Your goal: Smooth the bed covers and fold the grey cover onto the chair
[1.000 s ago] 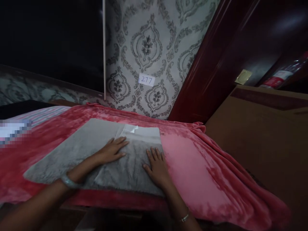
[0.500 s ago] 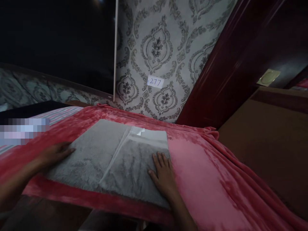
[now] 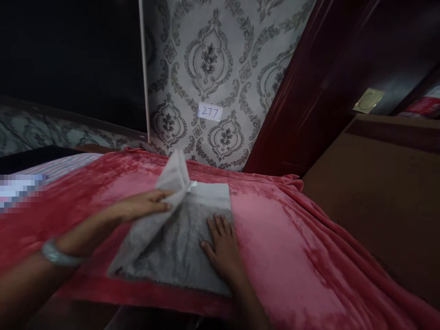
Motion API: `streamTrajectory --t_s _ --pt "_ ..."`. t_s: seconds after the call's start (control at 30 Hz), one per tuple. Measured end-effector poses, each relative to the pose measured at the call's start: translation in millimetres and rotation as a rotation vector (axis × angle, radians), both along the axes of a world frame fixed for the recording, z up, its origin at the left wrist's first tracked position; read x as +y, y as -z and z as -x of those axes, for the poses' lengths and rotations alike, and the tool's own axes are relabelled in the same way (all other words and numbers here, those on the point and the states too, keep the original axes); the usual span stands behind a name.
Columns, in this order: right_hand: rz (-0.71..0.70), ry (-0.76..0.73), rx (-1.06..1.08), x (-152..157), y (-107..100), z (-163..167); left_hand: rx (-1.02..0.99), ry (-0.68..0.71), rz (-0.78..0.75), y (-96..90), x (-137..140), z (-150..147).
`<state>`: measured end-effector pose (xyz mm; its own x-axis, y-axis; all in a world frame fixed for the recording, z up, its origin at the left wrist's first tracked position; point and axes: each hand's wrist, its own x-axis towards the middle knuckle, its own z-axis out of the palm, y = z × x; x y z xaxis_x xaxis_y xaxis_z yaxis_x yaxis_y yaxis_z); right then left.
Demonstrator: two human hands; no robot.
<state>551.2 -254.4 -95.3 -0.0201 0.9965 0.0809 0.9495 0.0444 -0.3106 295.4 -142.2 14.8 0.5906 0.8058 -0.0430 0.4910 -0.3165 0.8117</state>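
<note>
A folded grey plush cloth (image 3: 182, 256) with a paler band along its far edge and a small white tag lies on the red blanket. My left hand (image 3: 144, 205) grips the outer edge of its left part, which stands raised and tilted over the middle; some of the fingers are hidden behind the fabric. Flat on the right part, near its right edge, rests my right hand (image 3: 222, 247), fingers stretched out and pressing on the plush. A pale bracelet (image 3: 62, 254) circles my left wrist.
The red and pink plush blanket (image 3: 268, 233) covers the surface and bunches into folds at right. A large dark screen (image 3: 72, 64) hangs at back left. Patterned wallpaper holds a paper marked 277 (image 3: 210, 112). A brown cardboard-like panel (image 3: 381, 197) stands at right.
My left hand has moved right and up, lifting the cloth's left part off the blanket and over toward the middle. My right hand stays flat on the cloth. The view has shifted slightly.
</note>
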Motion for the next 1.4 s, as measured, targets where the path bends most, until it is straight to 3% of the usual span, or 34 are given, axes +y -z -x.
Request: streamTrajectory --t_s 0.07,0.17,0.23,0.4,0.6,0.67,0.77,0.83,0.93,1.07,1.2,1.4 --pt "-0.010 -0.003 0.018 0.2 0.4 -1.3 0.069 0.316 0.110 30.5 -2.9 -31.7" --pt "-0.028 -0.013 0.043 1.0 0.7 -2.9 0.137 0.308 0.076 66.2 -10.2 -50.8" --pt "-0.032 -0.018 0.059 1.2 0.2 -3.5 0.157 0.296 0.015 73.5 -16.5 -46.6" --pt "-0.031 -0.024 0.110 0.0 -5.5 -5.5 0.205 0.254 -0.207 58.4 -38.2 -23.4" --pt "-0.221 0.016 0.370 22.0 -28.8 -7.2 0.075 0.177 -0.168 36.9 -44.4 -20.9" --pt "-0.122 0.057 0.565 40.7 -35.8 -4.2 0.016 0.150 -0.148 31.4 -44.4 -25.4" --pt "0.158 0.106 0.883 71.9 -38.0 5.8 -0.005 0.161 -0.171 33.7 -49.7 -33.0" --pt "0.167 0.096 0.990 89.8 -35.2 14.9 0.027 0.184 -0.226 42.6 -56.1 -37.2" --pt "-0.019 0.082 0.924 108.1 -30.9 27.6 0.092 0.194 -0.353 57.4 -66.6 -41.9" --pt "-0.167 0.114 0.643 116.7 -26.6 33.3 0.115 0.220 -0.530 69.4 -79.2 -49.6" --pt "-0.149 0.160 0.454 114.8 -15.3 28.3 0.202 0.288 -0.656 87.1 -88.5 -60.6" --pt "-0.182 0.123 0.433 109.3 -5.6 27.6 0.176 0.232 -0.827 113.8 -93.9 -60.4"
